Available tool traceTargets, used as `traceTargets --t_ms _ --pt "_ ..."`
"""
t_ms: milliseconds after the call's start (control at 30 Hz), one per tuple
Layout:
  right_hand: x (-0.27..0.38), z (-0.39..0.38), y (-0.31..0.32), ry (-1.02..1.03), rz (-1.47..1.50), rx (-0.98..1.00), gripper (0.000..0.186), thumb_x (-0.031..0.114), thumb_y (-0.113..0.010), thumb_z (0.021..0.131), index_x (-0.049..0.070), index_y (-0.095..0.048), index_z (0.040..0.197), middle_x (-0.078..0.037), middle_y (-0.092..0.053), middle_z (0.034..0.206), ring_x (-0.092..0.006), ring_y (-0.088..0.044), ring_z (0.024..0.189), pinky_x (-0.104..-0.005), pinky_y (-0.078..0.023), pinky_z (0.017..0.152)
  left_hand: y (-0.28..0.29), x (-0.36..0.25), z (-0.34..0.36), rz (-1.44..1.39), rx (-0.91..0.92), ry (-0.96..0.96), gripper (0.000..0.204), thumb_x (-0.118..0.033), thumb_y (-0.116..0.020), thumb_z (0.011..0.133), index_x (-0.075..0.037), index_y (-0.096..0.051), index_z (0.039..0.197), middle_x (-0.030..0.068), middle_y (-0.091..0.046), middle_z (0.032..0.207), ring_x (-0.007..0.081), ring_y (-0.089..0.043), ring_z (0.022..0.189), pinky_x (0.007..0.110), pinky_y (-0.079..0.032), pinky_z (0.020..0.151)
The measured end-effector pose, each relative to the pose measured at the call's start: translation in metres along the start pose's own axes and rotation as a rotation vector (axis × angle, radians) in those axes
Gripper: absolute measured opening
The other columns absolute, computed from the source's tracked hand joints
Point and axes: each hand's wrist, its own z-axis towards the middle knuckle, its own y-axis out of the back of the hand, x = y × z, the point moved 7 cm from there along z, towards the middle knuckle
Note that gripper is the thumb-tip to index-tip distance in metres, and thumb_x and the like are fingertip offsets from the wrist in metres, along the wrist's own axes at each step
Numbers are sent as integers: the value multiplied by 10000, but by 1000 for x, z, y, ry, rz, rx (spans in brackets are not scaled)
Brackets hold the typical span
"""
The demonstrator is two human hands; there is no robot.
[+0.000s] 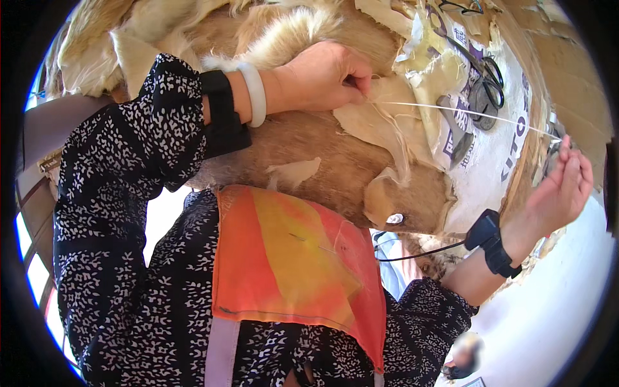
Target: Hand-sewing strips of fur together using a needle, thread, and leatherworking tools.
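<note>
A white thread [464, 111] is stretched taut between my two hands, rising above the worktable. My left hand [335, 76] is closed in a fist on the thread's left end, just over a pale piece of hide [364, 126]. At the far right my raised right hand [562, 187] pinches the other end near its fingertips. Cream-coloured fur [290, 39] lies behind my left hand. On my front hangs an orange and yellow cloth [290, 277], with what looks like a needle [313, 243] and a fine thread lying across it.
Black-handled scissors [495, 82] lie on a white printed sheet [496, 158] at the right. Glasses [461, 8] rest at the far edge. More pelts [145, 42] are heaped at the back left. A black cable [419, 255] runs to my right wrist band [493, 242].
</note>
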Motion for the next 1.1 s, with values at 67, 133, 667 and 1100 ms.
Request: traceTargets --t_ms 67,133,667,1100 --pt "10 3 20 118 -255 -32 134 2 -629 970 -66 -597 1080 -125 -630 1020 -173 -608 947 -381 -476 1064 0 0 0 17 -1 -2 112 -41 -739 772 -5 -652 832 73 -656 822 227 -653 771 331 -529 685" --pt "20 7 44 226 -518 -135 138 -3 -673 942 -44 -639 1069 -110 -666 1024 -147 -617 905 -334 -518 990 -1 -1 0 38 -9 -12 113 -40 -741 769 -6 -652 830 75 -656 821 227 -656 773 332 -531 685" --pt "-43 26 159 -92 -442 -124 284 15 -668 952 -76 -601 1212 -131 -649 1141 -200 -656 1049 -302 -519 978 5 0 0 64 8 -2 121 -33 -753 769 -8 -660 844 69 -667 832 224 -670 788 331 -537 699" --pt "-49 -94 -136 -529 -145 712 203 33 -685 914 15 -701 1116 -58 -731 998 -102 -663 797 -233 -536 710 2 4 -1 7 56 148 103 15 -731 792 -19 -687 879 48 -644 837 163 -619 759 280 -506 681"
